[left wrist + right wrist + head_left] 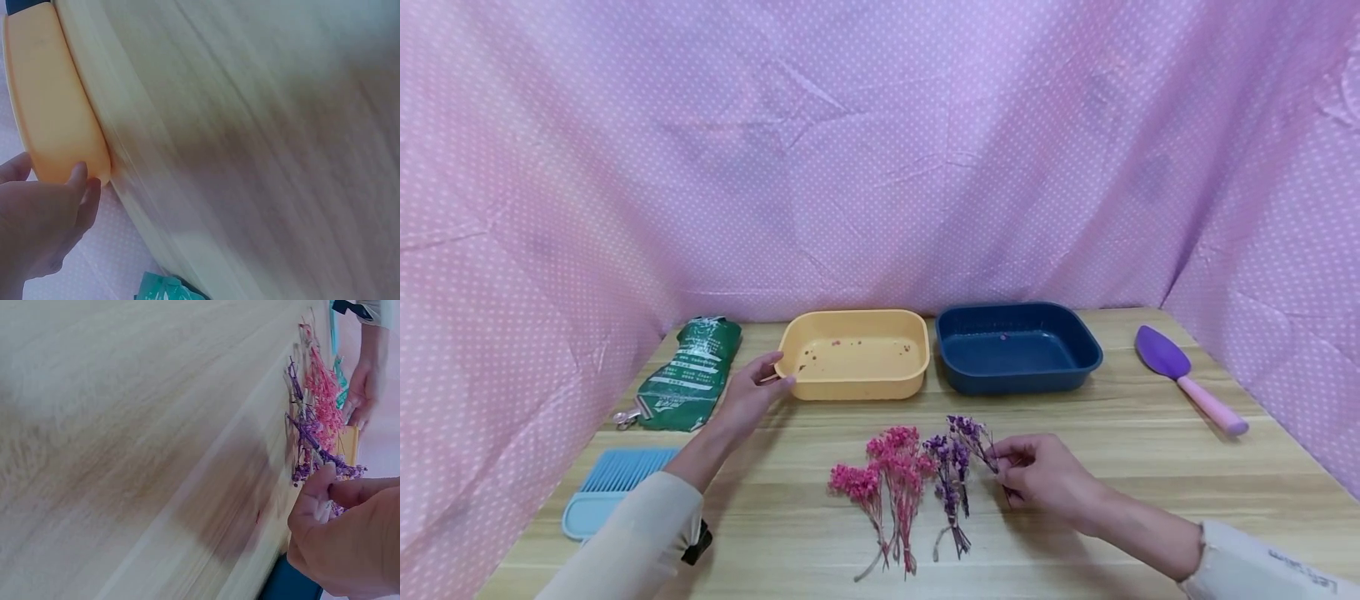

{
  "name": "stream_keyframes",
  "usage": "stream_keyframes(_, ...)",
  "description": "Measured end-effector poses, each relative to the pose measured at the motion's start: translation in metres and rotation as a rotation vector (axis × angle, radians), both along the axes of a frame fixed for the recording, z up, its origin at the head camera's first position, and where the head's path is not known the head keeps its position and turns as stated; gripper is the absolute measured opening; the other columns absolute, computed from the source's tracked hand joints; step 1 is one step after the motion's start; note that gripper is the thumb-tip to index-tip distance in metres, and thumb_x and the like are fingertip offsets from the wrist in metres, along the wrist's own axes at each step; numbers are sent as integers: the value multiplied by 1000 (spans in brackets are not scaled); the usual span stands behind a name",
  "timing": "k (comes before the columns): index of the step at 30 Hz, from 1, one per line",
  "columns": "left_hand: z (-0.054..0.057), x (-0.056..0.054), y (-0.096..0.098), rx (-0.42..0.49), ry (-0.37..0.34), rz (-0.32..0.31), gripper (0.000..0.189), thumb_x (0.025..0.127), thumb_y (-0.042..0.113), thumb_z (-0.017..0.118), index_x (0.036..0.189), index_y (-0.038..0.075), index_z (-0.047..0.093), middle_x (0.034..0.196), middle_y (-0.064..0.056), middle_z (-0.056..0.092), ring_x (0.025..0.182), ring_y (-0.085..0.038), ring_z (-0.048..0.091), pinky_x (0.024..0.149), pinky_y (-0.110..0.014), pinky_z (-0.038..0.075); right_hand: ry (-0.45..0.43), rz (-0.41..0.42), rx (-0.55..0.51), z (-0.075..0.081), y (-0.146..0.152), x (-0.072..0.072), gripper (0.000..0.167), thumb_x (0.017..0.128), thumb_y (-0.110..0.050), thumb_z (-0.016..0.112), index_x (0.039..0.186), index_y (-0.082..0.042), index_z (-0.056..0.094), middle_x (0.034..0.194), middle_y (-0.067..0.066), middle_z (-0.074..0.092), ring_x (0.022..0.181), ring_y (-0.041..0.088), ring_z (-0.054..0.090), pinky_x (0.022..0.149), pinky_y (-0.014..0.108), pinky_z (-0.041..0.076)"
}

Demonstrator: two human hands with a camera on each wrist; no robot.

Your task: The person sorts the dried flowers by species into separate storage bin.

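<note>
My left hand holds the left end of a yellow plastic tray, one finger at its rim and another at the front corner; the left wrist view shows those fingers against the tray's end wall. Between thumb and fingers, my right hand pinches a sprig of purple dried flowers by its stems. Just left of it lies a tied bunch of purple dried flowers. Bunches of pink dried flowers lie further left on the wooden table. A few petal bits are scattered inside the tray.
A dark blue tray stands right of the yellow one, holding a pink bit. At the right lies a purple spatula with a pink handle. A green bag with a clip and a light blue brush lie at the left.
</note>
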State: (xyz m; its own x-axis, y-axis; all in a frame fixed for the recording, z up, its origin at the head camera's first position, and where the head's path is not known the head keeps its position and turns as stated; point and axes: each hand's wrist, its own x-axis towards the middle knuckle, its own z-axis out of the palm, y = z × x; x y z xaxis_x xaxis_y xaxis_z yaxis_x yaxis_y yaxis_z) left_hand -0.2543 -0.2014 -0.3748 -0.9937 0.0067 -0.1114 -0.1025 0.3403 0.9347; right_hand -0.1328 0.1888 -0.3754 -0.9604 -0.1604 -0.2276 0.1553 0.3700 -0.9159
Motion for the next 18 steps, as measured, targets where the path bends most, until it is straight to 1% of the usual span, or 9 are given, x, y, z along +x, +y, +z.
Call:
stream_keyframes(4, -1, -1, 1, 24, 0, 13, 62, 95, 15, 60, 149, 7, 31, 145, -22, 38, 130, -31, 42, 107, -41, 40, -21, 16, -90, 6, 2, -1, 38, 84, 9, 58, 122, 13, 57, 91, 14, 62, 71, 18, 59, 61, 32, 57)
stream_keyframes(8, -3, -1, 1, 25, 2, 20, 61, 95, 13, 60, 149, 6, 31, 145, -23, 38, 130, -31, 42, 107, -41, 40, -34, 19, -138, 14, 4, -3, 39, 87, 6, 59, 125, 11, 55, 95, 14, 62, 74, 17, 60, 65, 30, 57)
stream_keyframes(13, -3, -1, 1, 36, 4, 21, 61, 95, 12, 59, 149, 6, 31, 145, -22, 38, 130, -31, 42, 107, -40, 40, -8, 76, -214, 22, 5, -5, 41, 87, 5, 59, 127, 14, 52, 91, 10, 62, 73, 15, 59, 66, 28, 56)
stream_keyframes(16, -3, -1, 1, 39, 3, 17, 62, 95, 12, 59, 149, 6, 31, 145, -22, 38, 130, -31, 42, 107, -40, 39, 5, 97, -215, 21, 6, -6, 39, 86, 7, 59, 124, 16, 52, 90, 9, 62, 74, 14, 59, 66, 28, 56)
stream_keyframes(18, -2, -1, 0, 42, 2, 16, 62, 95, 12, 59, 149, 6, 30, 145, -22, 38, 130, -31, 42, 107, -40, 40, 3, 95, -167, 18, 6, -6, 36, 85, 8, 58, 121, 15, 55, 88, 10, 62, 74, 15, 58, 64, 29, 56)
